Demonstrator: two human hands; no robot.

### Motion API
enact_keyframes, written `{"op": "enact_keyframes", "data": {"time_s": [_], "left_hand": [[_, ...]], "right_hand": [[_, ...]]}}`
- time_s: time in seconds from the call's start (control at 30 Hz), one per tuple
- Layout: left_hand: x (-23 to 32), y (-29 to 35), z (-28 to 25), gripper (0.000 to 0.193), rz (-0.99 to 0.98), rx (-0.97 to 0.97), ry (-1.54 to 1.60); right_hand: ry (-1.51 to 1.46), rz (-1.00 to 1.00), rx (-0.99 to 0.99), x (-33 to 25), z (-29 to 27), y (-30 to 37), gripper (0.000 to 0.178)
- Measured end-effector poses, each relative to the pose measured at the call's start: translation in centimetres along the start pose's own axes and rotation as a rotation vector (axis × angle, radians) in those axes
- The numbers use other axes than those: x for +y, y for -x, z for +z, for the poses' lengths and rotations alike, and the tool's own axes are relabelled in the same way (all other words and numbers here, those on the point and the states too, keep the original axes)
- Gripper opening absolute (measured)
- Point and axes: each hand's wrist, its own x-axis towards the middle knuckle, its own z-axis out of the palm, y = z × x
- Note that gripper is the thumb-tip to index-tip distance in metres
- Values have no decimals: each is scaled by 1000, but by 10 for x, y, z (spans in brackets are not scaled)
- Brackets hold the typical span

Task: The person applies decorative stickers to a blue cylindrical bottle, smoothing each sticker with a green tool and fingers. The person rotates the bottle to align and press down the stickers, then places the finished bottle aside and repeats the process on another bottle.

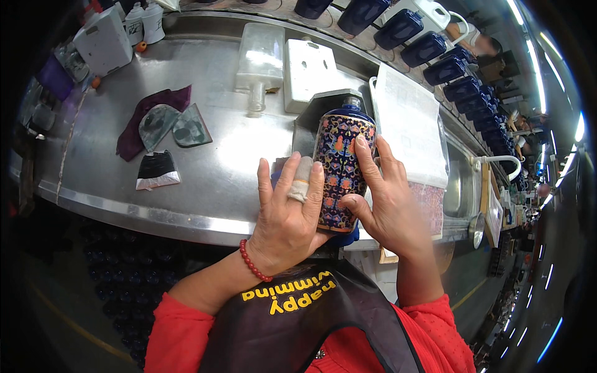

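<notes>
A dark blue bottle (pixel 339 171) patterned with orange, pink and gold motifs leans over the table's front edge, its plain neck pointing away from me. My left hand (pixel 286 214) grips its left side, the thumb beneath its lower end; a pale wrap covers one finger. Against the right side and front of the bottle, my right hand (pixel 392 208) presses with thumb and fingertips. Blue cloth (pixel 346 240) shows under the bottle's base. A grey angular tray (pixel 308 124) sits behind the bottle, partly hidden by it.
White translucent sheets (pixel 407 118) and a patterned sheet (pixel 426 202) lie at right, near a sink (pixel 459 180). A clear bottle (pixel 261 56) and white block (pixel 308 71) stand behind. Cloth (pixel 149 112) and scraper-like pieces (pixel 158 127) lie left. Several blue bottles (pixel 398 30) line the back.
</notes>
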Motion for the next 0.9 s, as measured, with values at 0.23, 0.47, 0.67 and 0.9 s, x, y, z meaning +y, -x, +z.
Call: {"op": "enact_keyframes", "data": {"time_s": [0.23, 0.47, 0.67, 0.9], "left_hand": [[-2, 1, 2, 108, 19, 29, 26], [-1, 2, 3, 107, 14, 18, 20], [-1, 0, 1, 99, 35, 47, 13], [-1, 2, 4, 106, 28, 39, -1]], "right_hand": [[-77, 40, 18, 0, 3, 15, 87], [-45, 2, -25, -1, 13, 34, 91], [-52, 3, -19, -5, 12, 29, 88], [-134, 12, -2, -5, 17, 42, 90]]}}
